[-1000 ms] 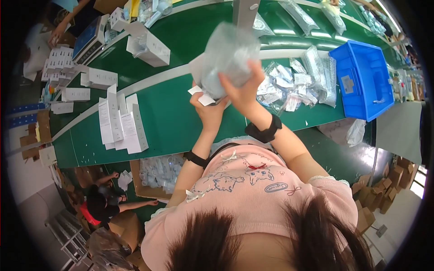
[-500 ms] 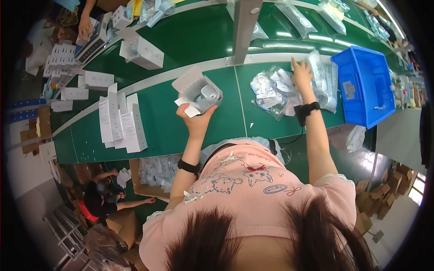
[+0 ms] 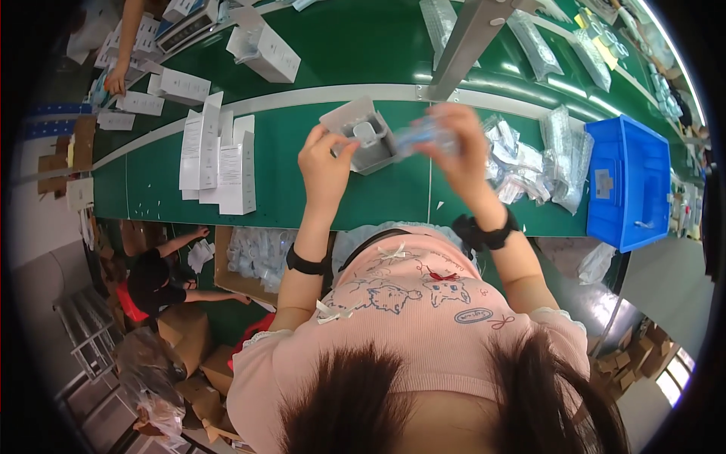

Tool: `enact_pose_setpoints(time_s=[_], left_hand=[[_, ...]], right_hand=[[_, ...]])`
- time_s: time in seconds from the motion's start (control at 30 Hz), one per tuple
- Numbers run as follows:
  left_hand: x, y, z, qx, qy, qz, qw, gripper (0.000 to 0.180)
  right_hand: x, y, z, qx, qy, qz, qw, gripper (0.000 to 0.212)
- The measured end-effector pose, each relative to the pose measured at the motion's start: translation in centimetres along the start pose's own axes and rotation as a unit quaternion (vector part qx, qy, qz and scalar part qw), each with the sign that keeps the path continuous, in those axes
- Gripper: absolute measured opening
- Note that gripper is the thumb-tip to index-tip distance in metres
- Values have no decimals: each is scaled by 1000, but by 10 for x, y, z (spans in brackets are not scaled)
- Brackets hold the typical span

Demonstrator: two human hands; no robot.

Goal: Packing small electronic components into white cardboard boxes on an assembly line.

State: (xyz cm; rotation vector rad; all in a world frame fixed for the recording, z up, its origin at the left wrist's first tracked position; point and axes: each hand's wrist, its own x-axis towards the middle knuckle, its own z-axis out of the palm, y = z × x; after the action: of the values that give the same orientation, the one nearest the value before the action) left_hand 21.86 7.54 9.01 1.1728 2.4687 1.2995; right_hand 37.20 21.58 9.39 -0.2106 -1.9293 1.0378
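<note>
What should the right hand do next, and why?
Probably lower the blurry, pale-blue, plastic-looking packet into the open white cardboard box: the right hand holds it close by the box's opening, while the left hand holds the box.

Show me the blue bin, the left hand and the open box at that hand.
blue bin [image 3: 608, 155]: head view, on its left wall
left hand [image 3: 325, 161]: head view, back of the hand
open box [image 3: 376, 157]: head view, side wall nearest the person

Green table [image 3: 278, 155]: lay bare between white boxes [image 3: 238, 178] and left hand [image 3: 325, 170];
Middle: right hand [image 3: 463, 144] blocked the way from open box [image 3: 376, 157] to packets [image 3: 518, 166];
Metal post [image 3: 470, 49]: rose beyond;
Right end: blue bin [image 3: 605, 185] stood as barrier.
</note>
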Motion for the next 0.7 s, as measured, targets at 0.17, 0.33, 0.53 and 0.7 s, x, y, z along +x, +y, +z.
enact_pose_setpoints(time_s=[0.17,0.33,0.53,0.7], left_hand=[[1,-3,2,-61,-5,-33,998,14],[6,-15,-12,-101,-70,-4,992,19],[41,-128,-75,38,75,55,995,57],[34,-210,-96,445,-147,-5,883,76]], right_hand=[[2,1,38,-193,-254,-149,936,43],[-3,-3,37,-209,-254,-108,938,56],[-50,67,56,94,-201,243,944,84],[15,86,95,204,-162,318,911,88]])
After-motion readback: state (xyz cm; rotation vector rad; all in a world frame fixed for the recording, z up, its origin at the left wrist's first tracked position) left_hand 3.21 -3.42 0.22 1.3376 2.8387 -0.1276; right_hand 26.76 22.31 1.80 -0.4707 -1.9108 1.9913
